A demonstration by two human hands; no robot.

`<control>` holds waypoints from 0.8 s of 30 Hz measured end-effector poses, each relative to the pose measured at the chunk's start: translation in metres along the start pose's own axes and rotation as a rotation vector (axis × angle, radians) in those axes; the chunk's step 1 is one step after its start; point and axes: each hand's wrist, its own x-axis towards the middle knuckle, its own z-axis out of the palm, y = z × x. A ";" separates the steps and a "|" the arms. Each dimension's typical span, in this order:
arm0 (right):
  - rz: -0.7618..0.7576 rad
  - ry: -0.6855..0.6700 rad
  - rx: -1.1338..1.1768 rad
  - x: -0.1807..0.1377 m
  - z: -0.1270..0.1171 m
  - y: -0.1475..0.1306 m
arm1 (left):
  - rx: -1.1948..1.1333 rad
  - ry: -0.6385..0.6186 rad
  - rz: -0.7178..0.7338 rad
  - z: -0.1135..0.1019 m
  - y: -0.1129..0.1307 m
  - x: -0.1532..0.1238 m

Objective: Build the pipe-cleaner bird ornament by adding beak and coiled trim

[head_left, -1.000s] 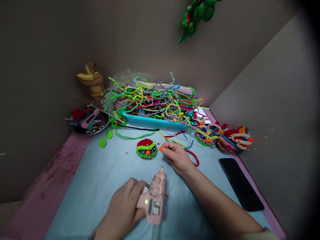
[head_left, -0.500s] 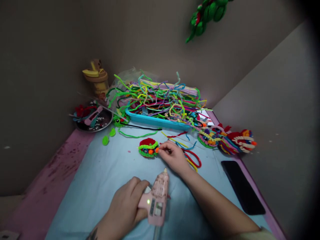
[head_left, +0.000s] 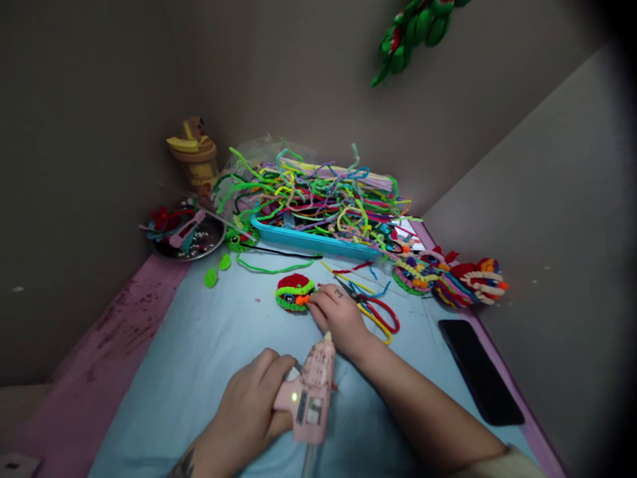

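Observation:
My left hand (head_left: 253, 398) is wrapped round the handle of a pink glue gun (head_left: 309, 390), whose nozzle points away from me toward my right hand. My right hand (head_left: 334, 313) rests on the blue mat with its fingertips pinched against the right edge of a small round red-and-green pipe-cleaner craft (head_left: 294, 293). An orange bit shows at the fingertips where they meet the craft. Red-handled scissors (head_left: 374, 309) lie just right of that hand.
A blue tray (head_left: 318, 244) heaped with coloured pipe cleaners stands at the back. A metal dish (head_left: 185, 239) of bits sits back left. Finished multicoloured crafts (head_left: 450, 273) lie at the right, a black phone (head_left: 480, 370) nearer me. A green ornament (head_left: 415, 30) hangs on the wall.
My right hand has carried the small orange piece leftward and pressed it against the red-and-green craft. The left hand and glue gun have stayed almost still.

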 end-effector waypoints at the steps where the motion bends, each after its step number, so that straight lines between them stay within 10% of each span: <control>1: -0.005 0.004 0.020 0.000 -0.001 0.000 | -0.005 0.001 -0.004 0.000 0.000 0.000; 17: -0.035 0.003 0.139 -0.004 -0.001 0.008 | -0.017 0.172 -0.022 -0.004 -0.005 -0.009; 24: 0.009 0.064 0.225 -0.008 -0.011 0.012 | 0.420 0.244 -0.377 -0.055 -0.043 -0.047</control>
